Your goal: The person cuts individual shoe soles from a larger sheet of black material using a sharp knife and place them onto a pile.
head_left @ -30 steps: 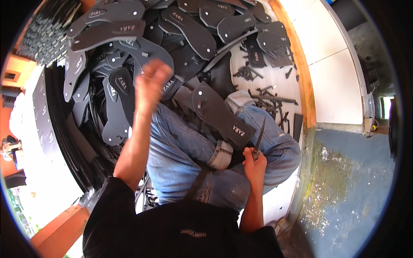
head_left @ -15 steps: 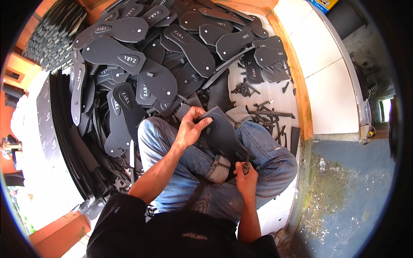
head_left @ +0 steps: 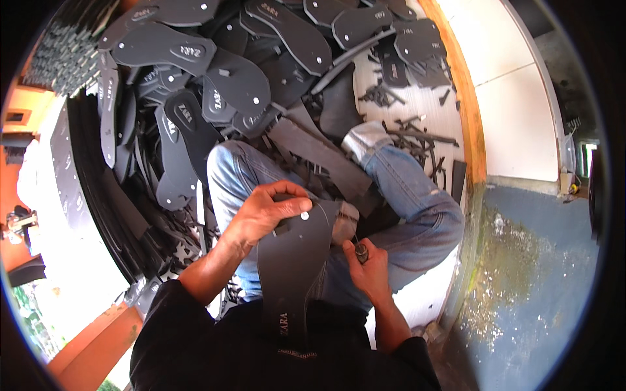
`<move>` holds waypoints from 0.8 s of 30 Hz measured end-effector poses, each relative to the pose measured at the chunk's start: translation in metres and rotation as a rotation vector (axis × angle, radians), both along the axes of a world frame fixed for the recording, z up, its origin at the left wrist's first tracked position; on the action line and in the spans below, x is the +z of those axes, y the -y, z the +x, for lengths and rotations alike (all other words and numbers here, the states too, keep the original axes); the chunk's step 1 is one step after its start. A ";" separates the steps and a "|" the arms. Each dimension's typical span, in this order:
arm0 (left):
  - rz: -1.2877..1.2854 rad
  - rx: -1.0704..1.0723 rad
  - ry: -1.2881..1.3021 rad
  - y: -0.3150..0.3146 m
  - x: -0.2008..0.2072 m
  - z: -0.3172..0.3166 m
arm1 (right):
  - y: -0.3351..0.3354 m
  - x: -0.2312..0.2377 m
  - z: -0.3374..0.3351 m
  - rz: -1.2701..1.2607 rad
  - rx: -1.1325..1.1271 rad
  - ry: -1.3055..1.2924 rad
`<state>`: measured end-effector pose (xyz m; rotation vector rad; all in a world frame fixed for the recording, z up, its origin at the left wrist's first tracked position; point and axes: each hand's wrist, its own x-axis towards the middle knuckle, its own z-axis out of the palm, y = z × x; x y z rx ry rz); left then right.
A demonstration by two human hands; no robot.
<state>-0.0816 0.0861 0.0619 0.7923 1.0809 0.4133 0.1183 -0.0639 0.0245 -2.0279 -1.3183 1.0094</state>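
My left hand (head_left: pixel 262 214) pinches a black foam sandal sole (head_left: pixel 292 257) by its wide end, thumb on top near a white dot. The sole hangs toward my chest, its narrow, printed end lying against my black shirt. In my right hand (head_left: pixel 370 270) is a small knife (head_left: pixel 362 251), its handle wrapped by the fingers and its thin blade hard to make out. The knife stands to the right of the sole, apart from it. Beyond my crossed legs lies a heap of similar soles (head_left: pixel 238 85).
A flat dark strip (head_left: pixel 319 153) lies just past my knees. Thin black offcuts (head_left: pixel 417 143) litter the floor at right, beside a wooden edge (head_left: pixel 466 98). Long black foam sheets (head_left: pixel 98 189) stand at left, with stacked pieces (head_left: pixel 65 55) behind them.
My left hand has turned the sole and drawn it toward my chest, so its narrow end now points at me. The knife has come away from the sole. The view has shifted slightly.
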 end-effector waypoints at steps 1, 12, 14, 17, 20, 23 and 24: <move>-0.068 0.018 0.030 0.002 -0.004 -0.001 | 0.002 0.000 -0.001 -0.006 -0.002 0.001; -0.061 -0.110 -0.078 -0.002 0.008 0.010 | 0.013 -0.005 0.003 -0.073 0.019 0.060; -0.020 -0.161 -0.127 0.000 0.008 0.012 | 0.000 -0.002 0.004 -0.054 0.083 0.091; 0.014 -0.166 -0.070 0.002 0.003 0.013 | -0.033 0.012 0.002 -0.008 0.119 0.058; 0.021 -0.185 -0.036 0.003 0.003 0.016 | -0.065 0.010 -0.005 0.096 0.150 0.003; 0.050 -0.208 -0.099 -0.003 0.000 0.011 | -0.076 0.003 -0.003 0.092 0.073 -0.097; 0.125 -0.074 -0.155 -0.003 -0.008 0.005 | -0.078 0.001 0.000 0.068 0.027 -0.137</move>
